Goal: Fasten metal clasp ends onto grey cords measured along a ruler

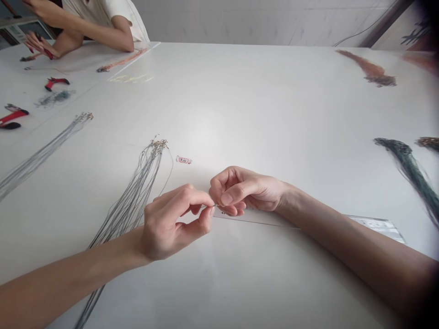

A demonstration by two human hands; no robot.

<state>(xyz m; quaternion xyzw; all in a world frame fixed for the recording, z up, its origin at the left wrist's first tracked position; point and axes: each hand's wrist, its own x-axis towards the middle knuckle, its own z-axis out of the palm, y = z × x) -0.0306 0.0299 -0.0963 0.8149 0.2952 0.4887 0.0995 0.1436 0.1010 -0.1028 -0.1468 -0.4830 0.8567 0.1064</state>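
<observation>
Over the near middle of the table, my left hand point(174, 221) pinches a thin cord point(216, 205) between thumb and fingertips. My right hand point(245, 189) is closed just beside it, thumb pressed to the curled fingers on the same cord's end; whatever small piece sits there is hidden. A bundle of grey cords point(137, 183) with brass-coloured metal ends lies to the left and passes beneath my left forearm. Under my right hand and forearm is a clear flat ruler-like strip point(260, 223). A small white label with red print point(184, 160) lies beyond my hands.
Another grey cord bundle point(44, 153) lies at left, near red-handled pliers point(13, 119), a second pair point(56, 83) and a tangled cord heap point(56, 98). Dark green point(408, 162) and reddish-brown point(373, 71) bundles lie at right. A co-worker point(103, 23) leans on the far left.
</observation>
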